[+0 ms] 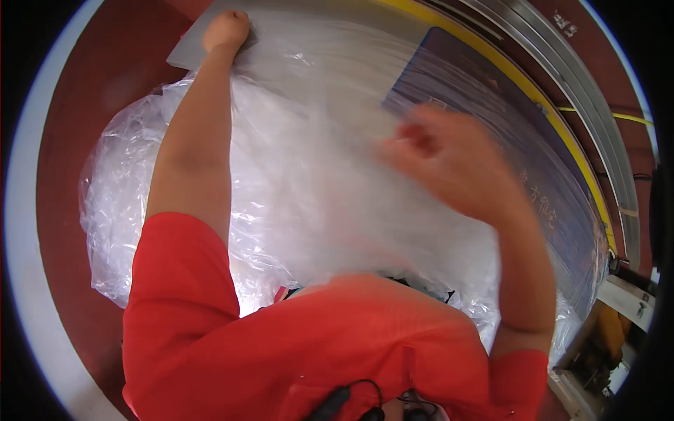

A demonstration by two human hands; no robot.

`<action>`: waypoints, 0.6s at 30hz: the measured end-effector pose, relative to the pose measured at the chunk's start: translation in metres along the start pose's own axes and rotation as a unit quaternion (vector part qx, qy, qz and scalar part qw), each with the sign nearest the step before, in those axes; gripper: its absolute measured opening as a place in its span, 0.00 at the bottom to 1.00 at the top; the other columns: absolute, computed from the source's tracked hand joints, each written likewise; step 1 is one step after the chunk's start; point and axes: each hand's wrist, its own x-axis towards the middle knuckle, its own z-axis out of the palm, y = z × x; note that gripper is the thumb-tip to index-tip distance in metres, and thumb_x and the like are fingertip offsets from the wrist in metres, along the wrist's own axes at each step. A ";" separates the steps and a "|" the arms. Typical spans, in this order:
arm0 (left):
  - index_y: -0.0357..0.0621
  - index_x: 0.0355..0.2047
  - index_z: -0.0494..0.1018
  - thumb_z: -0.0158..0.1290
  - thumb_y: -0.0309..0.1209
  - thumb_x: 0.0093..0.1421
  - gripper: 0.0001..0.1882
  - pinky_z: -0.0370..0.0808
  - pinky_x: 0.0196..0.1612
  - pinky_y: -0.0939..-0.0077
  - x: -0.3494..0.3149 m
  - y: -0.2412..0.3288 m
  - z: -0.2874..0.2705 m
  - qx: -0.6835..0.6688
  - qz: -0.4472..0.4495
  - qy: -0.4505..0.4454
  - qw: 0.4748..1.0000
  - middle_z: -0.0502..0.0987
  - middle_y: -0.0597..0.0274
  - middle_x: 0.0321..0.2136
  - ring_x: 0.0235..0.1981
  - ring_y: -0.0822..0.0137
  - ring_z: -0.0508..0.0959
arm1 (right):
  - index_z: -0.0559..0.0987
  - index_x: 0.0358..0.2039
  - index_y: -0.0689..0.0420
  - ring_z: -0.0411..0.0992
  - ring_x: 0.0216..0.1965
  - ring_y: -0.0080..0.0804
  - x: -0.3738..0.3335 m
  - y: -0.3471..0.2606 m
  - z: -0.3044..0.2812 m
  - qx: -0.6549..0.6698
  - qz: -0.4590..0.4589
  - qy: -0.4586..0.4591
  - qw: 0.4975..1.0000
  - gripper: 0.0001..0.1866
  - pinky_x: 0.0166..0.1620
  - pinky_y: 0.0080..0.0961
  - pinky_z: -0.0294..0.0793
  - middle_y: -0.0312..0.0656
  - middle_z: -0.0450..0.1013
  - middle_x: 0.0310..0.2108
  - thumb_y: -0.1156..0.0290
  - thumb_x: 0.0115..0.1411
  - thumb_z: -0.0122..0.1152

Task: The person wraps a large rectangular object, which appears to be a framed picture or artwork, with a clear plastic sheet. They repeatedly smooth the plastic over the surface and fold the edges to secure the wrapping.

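Red floor: far L, bare strip L of the plastic (70,140).
Film, L end: clear plastic film (116,189), loose + crumpled, bulges out over the floor side.
L hand: (227,31) far L, arm stretched out, curled into a fist on the film's flatter far part; can't tell if any film is pinched in it.
Film, mid: spreads flat-ish from L hand across to R, wrinkled, shiny; near edge runs up to the person's red shirt (337,344).
Chest: dark cord (365,382) hangs at shirt front, near side.
R hand: (442,154) R of ctr, over the film, elbow bent, motion-blurred; fingers look bent, grip + contact can't tell.
Blue panel: (484,91) R, under film, dark w/ brighter blue border.
Yellow strip: (558,130) along panel's far R edge.
Metal rail: (551,56) just beyond strip, far R.
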 end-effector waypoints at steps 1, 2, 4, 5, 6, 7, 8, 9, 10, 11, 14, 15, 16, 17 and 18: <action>0.48 0.35 0.69 0.32 0.43 0.50 0.21 0.65 0.41 0.63 -0.001 0.004 -0.001 0.009 0.004 0.006 1.000 0.71 0.52 0.35 0.38 0.51 0.69 | 0.72 0.21 0.63 0.68 0.22 0.31 0.016 -0.029 0.010 -0.026 0.068 -0.112 0.991 0.23 0.27 0.25 0.66 0.42 0.69 0.16 0.51 0.46 0.51; 0.48 0.36 0.68 0.32 0.42 0.50 0.20 0.65 0.41 0.63 0.001 0.013 -0.002 -0.005 0.017 0.007 1.000 0.71 0.52 0.35 0.38 0.51 0.69 | 0.73 0.19 0.63 0.68 0.23 0.31 0.037 -0.043 0.024 -0.087 0.107 -0.252 0.958 0.24 0.28 0.25 0.66 0.40 0.69 0.16 0.50 0.46 0.49; 0.48 0.37 0.68 0.31 0.41 0.51 0.20 0.66 0.41 0.63 -0.002 0.020 -0.002 -0.024 0.031 0.005 0.999 0.70 0.52 0.36 0.38 0.51 0.69 | 0.72 0.18 0.64 0.69 0.25 0.30 0.044 -0.042 0.063 0.035 0.035 -0.255 0.966 0.22 0.30 0.24 0.66 0.42 0.70 0.18 0.53 0.47 0.49; 0.48 0.37 0.67 0.32 0.41 0.51 0.19 0.66 0.40 0.63 0.000 0.019 -0.001 -0.011 0.039 0.000 0.999 0.70 0.52 0.36 0.38 0.51 0.69 | 0.72 0.19 0.64 0.69 0.26 0.31 0.040 -0.039 0.062 0.153 -0.038 -0.254 0.954 0.21 0.31 0.25 0.66 0.44 0.70 0.20 0.55 0.48 0.48; 0.48 0.37 0.67 0.32 0.41 0.52 0.19 0.66 0.40 0.63 0.004 0.016 0.000 0.000 0.049 -0.006 0.999 0.70 0.51 0.36 0.38 0.51 0.69 | 0.73 0.19 0.64 0.69 0.27 0.31 0.029 -0.035 0.055 0.268 -0.111 -0.245 0.925 0.19 0.33 0.25 0.67 0.45 0.70 0.21 0.58 0.49 0.47; 0.49 0.38 0.67 0.32 0.41 0.52 0.19 0.66 0.40 0.63 0.003 0.012 0.006 0.013 0.056 -0.016 0.998 0.70 0.51 0.37 0.38 0.51 0.69 | 0.73 0.19 0.65 0.69 0.29 0.32 0.016 -0.028 0.047 0.378 -0.179 -0.234 0.878 0.18 0.34 0.25 0.67 0.46 0.70 0.23 0.60 0.49 0.46; 0.46 0.37 0.66 0.33 0.40 0.52 0.18 0.66 0.41 0.63 -0.003 0.014 -0.002 0.041 0.088 -0.028 0.995 0.69 0.48 0.37 0.39 0.51 0.69 | 0.72 0.25 0.65 0.69 0.32 0.37 -0.004 -0.002 0.036 0.490 -0.211 -0.141 0.834 0.13 0.37 0.31 0.66 0.48 0.69 0.30 0.67 0.48 0.45; 0.44 0.37 0.67 0.33 0.40 0.52 0.18 0.65 0.42 0.63 0.001 0.008 0.002 0.041 0.075 -0.024 0.996 0.69 0.48 0.37 0.40 0.51 0.69 | 0.69 0.32 0.64 0.67 0.35 0.43 -0.045 0.023 0.023 0.654 -0.097 0.022 0.750 0.14 0.37 0.35 0.66 0.49 0.67 0.36 0.67 0.47 0.46; 0.42 0.36 0.67 0.33 0.39 0.53 0.18 0.65 0.42 0.63 0.007 -0.002 0.006 0.043 0.064 -0.022 0.997 0.69 0.47 0.37 0.41 0.51 0.68 | 0.68 0.33 0.62 0.64 0.39 0.43 -0.070 0.037 0.000 0.725 -0.170 0.062 0.664 0.14 0.43 0.37 0.61 0.49 0.65 0.38 0.67 0.48 0.45; 0.40 0.35 0.67 0.33 0.39 0.53 0.19 0.65 0.43 0.62 0.012 -0.007 0.013 0.037 0.068 -0.024 0.997 0.69 0.48 0.37 0.41 0.51 0.68 | 0.67 0.34 0.61 0.61 0.43 0.44 -0.097 0.050 -0.023 0.779 -0.241 0.107 0.569 0.14 0.49 0.40 0.56 0.48 0.63 0.40 0.67 0.49 0.44; 0.39 0.34 0.67 0.36 0.38 0.52 0.17 0.65 0.42 0.62 0.006 0.008 0.008 0.059 0.154 -0.052 0.985 0.68 0.44 0.37 0.41 0.51 0.69 | 0.65 0.40 0.64 0.54 0.49 0.44 -0.236 0.082 -0.094 0.630 -0.272 0.282 0.670 0.18 0.54 0.39 0.47 0.52 0.59 0.45 0.72 0.47 0.42; 0.38 0.35 0.66 0.38 0.37 0.51 0.17 0.66 0.41 0.62 0.016 -0.002 0.015 0.037 0.107 -0.039 0.993 0.68 0.45 0.37 0.40 0.51 0.69 | 0.64 0.41 0.66 0.55 0.49 0.45 -0.267 0.087 -0.097 0.590 -0.222 0.457 0.627 0.21 0.52 0.42 0.49 0.53 0.57 0.46 0.69 0.46 0.44; 0.37 0.35 0.66 0.38 0.37 0.51 0.17 0.66 0.40 0.62 0.014 0.009 0.018 0.095 0.126 -0.079 0.984 0.68 0.46 0.37 0.40 0.51 0.69 | 0.65 0.41 0.66 0.59 0.46 0.45 -0.286 0.084 -0.091 0.545 -0.176 0.458 0.679 0.22 0.49 0.42 0.55 0.53 0.60 0.44 0.66 0.46 0.45; 0.38 0.36 0.65 0.37 0.38 0.52 0.17 0.66 0.41 0.62 0.046 -0.031 0.051 0.011 0.179 -0.027 0.983 0.68 0.47 0.38 0.41 0.51 0.68 | 0.65 0.41 0.65 0.64 0.39 0.36 -0.325 0.102 -0.095 0.432 -0.030 0.575 0.694 0.21 0.44 0.32 0.61 0.48 0.65 0.39 0.66 0.47 0.46; 0.39 0.36 0.65 0.36 0.39 0.52 0.18 0.65 0.41 0.62 0.070 -0.049 0.069 0.108 0.209 -0.033 0.971 0.67 0.46 0.39 0.41 0.51 0.67 | 0.68 0.38 0.64 0.63 0.35 0.28 -0.334 0.109 -0.092 0.191 0.152 0.519 0.819 0.18 0.40 0.24 0.61 0.43 0.66 0.34 0.70 0.45 0.49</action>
